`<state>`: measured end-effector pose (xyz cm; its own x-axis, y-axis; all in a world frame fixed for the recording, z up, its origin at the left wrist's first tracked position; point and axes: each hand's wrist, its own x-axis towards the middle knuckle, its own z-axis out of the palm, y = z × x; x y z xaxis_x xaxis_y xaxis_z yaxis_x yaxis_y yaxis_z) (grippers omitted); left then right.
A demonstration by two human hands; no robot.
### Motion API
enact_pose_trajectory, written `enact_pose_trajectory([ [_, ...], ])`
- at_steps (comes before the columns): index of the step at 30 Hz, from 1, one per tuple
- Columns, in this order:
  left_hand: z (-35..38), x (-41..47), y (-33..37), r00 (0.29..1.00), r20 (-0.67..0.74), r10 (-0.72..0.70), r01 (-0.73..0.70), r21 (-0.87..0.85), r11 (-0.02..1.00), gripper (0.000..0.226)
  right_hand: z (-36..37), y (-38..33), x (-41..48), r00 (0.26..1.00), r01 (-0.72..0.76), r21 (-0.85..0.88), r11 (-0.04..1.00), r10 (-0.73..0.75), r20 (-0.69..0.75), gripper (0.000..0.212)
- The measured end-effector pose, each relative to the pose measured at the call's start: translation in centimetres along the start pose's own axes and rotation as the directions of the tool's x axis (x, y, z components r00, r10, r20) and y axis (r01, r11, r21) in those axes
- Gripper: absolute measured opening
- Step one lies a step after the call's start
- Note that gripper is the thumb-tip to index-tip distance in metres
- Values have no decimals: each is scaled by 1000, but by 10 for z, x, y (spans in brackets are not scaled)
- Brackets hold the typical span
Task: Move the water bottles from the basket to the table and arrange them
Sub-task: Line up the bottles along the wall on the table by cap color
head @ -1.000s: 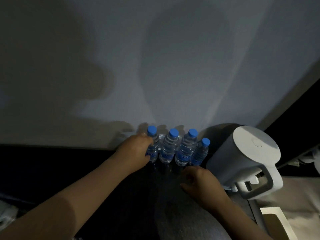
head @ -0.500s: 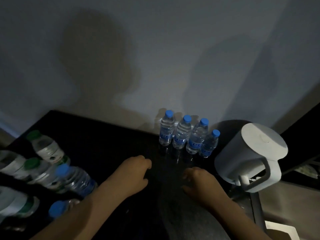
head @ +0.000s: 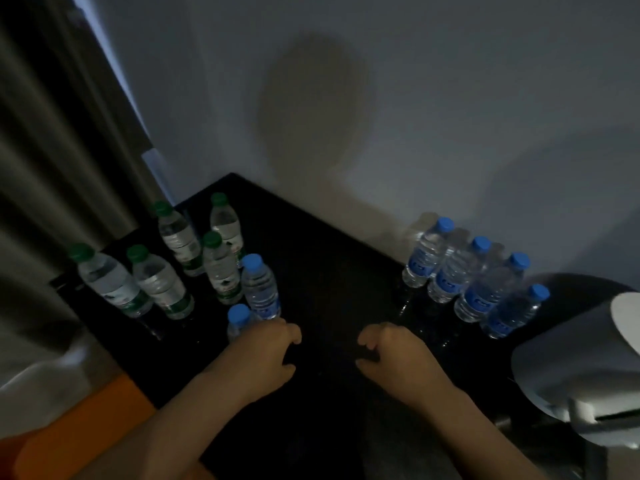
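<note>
Now: both hands empty over the bench

Left hand [head: 266,351] and right hand [head: 398,355] hover loosely curled, holding nothing. Four blue-capped bottles [head: 460,271] stand in a row on the bench [head: 332,271] beside the kettle [head: 588,358]; more bottles [head: 194,268] stand farther from the kettle.

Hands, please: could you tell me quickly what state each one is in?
Left hand: loosely curled, holding nothing.
Right hand: loosely curled, holding nothing.

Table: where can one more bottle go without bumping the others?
The table is bare down the middle, between the green-capped bottles on the left and the blue-capped row on the right, beyond both hands. The left corner is crowded, and the right edge is tight beside the white kettle.
</note>
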<state>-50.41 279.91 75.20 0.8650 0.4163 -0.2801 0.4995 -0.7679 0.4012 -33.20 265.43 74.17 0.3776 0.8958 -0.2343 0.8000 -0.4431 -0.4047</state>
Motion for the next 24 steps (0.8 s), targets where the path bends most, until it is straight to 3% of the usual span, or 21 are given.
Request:
enact_pose_trajectory([
  [6, -17, -27, -35, 998, -69, 13, -15, -30, 999, 16, 6, -41, 16, 998, 58, -10, 998, -58, -5, 24],
  [15, -43, -66, -100, 994, -75, -78, 78, -1, 997, 40, 20, -101, 32, 999, 48, 2, 999, -48, -12, 33],
  [24, -44, -82, -148, 998, -48, -39, 39, 1, 999, 40, 30, -147, 42, 998, 20, 37, 999, -18, -57, 38],
])
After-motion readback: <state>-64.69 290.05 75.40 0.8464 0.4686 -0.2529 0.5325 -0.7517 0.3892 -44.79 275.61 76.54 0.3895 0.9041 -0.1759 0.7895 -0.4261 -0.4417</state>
